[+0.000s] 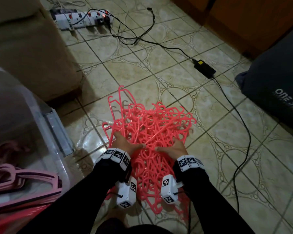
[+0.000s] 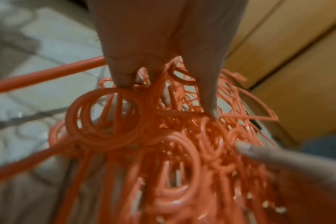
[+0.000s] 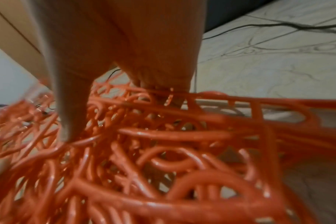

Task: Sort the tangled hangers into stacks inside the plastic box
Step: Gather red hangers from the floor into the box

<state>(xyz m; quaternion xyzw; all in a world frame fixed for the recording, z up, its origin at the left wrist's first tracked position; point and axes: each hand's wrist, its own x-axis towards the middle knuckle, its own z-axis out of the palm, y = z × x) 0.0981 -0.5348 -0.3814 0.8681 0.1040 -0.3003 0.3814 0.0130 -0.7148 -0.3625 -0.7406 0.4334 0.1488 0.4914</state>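
A tangled heap of coral-red plastic hangers lies on the tiled floor in front of me. My left hand is on the heap's left side and my right hand on its right, thumbs pointing toward each other. In the left wrist view the left hand has its outer fingers hooked down among the hangers, index tip on a bar. In the right wrist view the right hand curls its fingers under a hanger bar. The clear plastic box at left holds stacked pink hangers.
A brown sofa stands at the back left. A power strip, black cables and a power adapter lie on the floor beyond the heap. A dark bag sits at right, a wooden cabinet behind it.
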